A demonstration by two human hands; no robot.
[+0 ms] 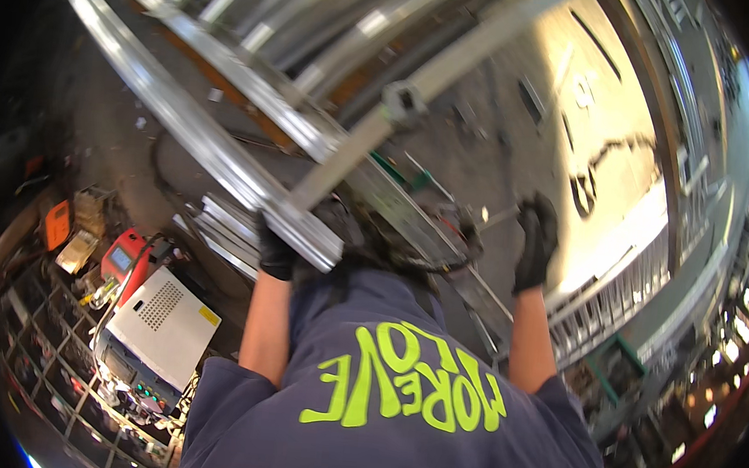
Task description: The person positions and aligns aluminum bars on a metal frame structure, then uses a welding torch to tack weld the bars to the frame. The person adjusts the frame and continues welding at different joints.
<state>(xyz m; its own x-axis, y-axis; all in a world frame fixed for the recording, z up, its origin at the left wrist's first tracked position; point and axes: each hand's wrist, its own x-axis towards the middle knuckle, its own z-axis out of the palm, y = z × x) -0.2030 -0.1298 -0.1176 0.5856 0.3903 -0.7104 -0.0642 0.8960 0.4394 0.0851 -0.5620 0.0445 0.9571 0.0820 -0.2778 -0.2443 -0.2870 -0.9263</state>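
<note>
The black-gloved left hand (276, 254) wraps the near end of this long, silvery, grooved metal profile (206, 140) — apparently to steady it beside the grey square metal tube (355, 151) — while the black-gloved right hand (536, 247) hangs apart, loosely open, seemingly empty.

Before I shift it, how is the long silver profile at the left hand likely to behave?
Likely stiff: the long silver profile looks metallic, with ridges running lengthwise. Its shiny face may be slippery, though the left hand wears a dark glove. It could swing or feel end-heavy, since most of its length extends beyond that hand.
</note>
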